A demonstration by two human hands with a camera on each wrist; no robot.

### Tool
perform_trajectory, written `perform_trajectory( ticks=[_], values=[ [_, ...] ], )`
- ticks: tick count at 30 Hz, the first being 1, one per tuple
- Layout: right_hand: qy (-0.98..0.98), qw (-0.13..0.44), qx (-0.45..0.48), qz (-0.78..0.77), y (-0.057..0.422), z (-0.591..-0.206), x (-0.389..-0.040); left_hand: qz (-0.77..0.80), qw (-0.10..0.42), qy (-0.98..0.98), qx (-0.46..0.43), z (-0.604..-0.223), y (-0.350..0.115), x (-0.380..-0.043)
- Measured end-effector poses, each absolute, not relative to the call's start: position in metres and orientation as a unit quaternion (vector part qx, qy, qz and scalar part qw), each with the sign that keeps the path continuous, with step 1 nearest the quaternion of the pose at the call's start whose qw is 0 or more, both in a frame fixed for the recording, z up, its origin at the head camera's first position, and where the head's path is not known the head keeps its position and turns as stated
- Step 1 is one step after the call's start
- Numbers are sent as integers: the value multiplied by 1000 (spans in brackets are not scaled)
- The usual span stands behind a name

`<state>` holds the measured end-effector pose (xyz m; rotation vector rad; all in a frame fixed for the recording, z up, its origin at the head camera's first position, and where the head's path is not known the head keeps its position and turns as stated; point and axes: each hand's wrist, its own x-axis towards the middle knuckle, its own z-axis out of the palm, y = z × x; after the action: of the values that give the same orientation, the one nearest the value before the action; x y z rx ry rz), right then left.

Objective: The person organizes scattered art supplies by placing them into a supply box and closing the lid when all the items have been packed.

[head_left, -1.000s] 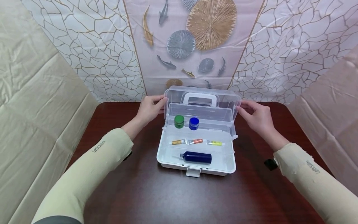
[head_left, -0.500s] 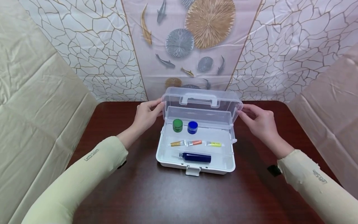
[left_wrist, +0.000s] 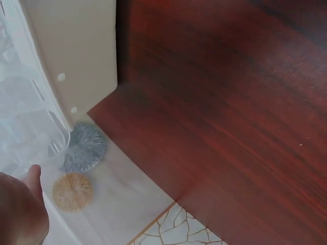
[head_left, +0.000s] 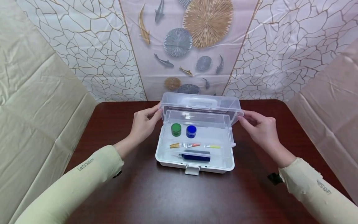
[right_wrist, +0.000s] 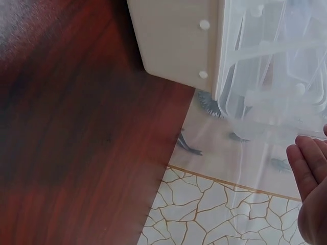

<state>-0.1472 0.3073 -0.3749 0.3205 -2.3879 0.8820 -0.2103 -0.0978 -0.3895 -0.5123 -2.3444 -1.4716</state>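
A white box [head_left: 167, 165] with a clear lid [head_left: 201, 101] stands on the table in the head view, its lid raised and tilted. My left hand [head_left: 144, 123] pinches the lid's left side between thumb and fingers. On the opposite side, my right hand [head_left: 261, 127] grips the lid's right edge. Within the box are a green jar [head_left: 176, 129], a blue jar [head_left: 191, 131], and a gold tube [head_left: 174, 145], an orange tube [head_left: 195, 145] and a yellow tube [head_left: 213, 146]. A dark blue bottle [head_left: 197, 156] lies at the front, partly behind clear plastic.
A white latch [head_left: 192, 170] hangs at the box's front. The dark red-brown table [head_left: 179, 199] extends around the box. A patterned cloth [head_left: 179, 68] hangs behind it, and beige cloth walls [head_left: 39, 102] flank the table.
Both hands have brought the lid down and forward, its handle side tipping toward me. The jars and tubes have shifted nearer the bottle, and clear plastic now partly overlaps the bottle.
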Motion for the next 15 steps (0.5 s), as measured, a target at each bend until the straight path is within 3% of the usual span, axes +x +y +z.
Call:
perform_trajectory(
  ticks=[15],
  values=[
    [-879, 298, 142, 344, 301, -385, -122, -499, 185, -817, -225, -402, -108, -184]
  ],
)
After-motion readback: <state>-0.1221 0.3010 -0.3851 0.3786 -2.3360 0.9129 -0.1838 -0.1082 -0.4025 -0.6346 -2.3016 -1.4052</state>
